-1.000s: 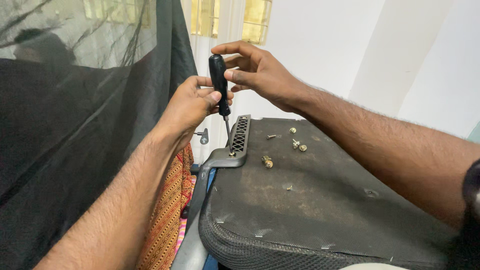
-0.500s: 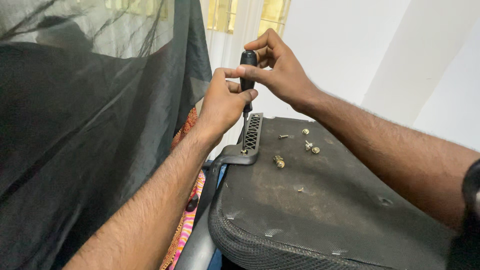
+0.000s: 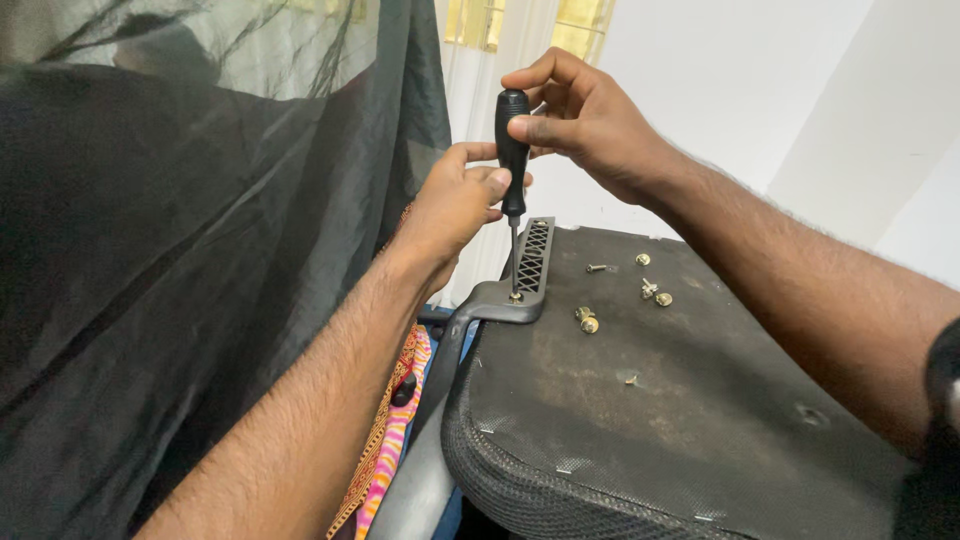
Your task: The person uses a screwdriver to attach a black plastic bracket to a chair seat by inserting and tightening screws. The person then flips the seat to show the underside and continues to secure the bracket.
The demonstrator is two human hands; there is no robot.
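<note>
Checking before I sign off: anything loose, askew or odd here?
Yes: loose brass-coloured screws lie scattered on the upturned chair base, free to roll. Both hands, left and right, hold the screwdriver upright on the bracket.

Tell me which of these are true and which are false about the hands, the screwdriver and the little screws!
1. The right hand pinches the top of the black-handled screwdriver. True.
2. The screwdriver lies flat on the seat. False: it stands nearly upright, its tip on a screw in the dark armrest bracket.
3. The left hand grips the screwdriver's handle lower down. True.
4. All the loose screws sit in a bowl. False: they lie scattered on the black underside of the chair seat.
5. Red curtains hang to the left. False: a dark mesh netting hangs there.
</note>
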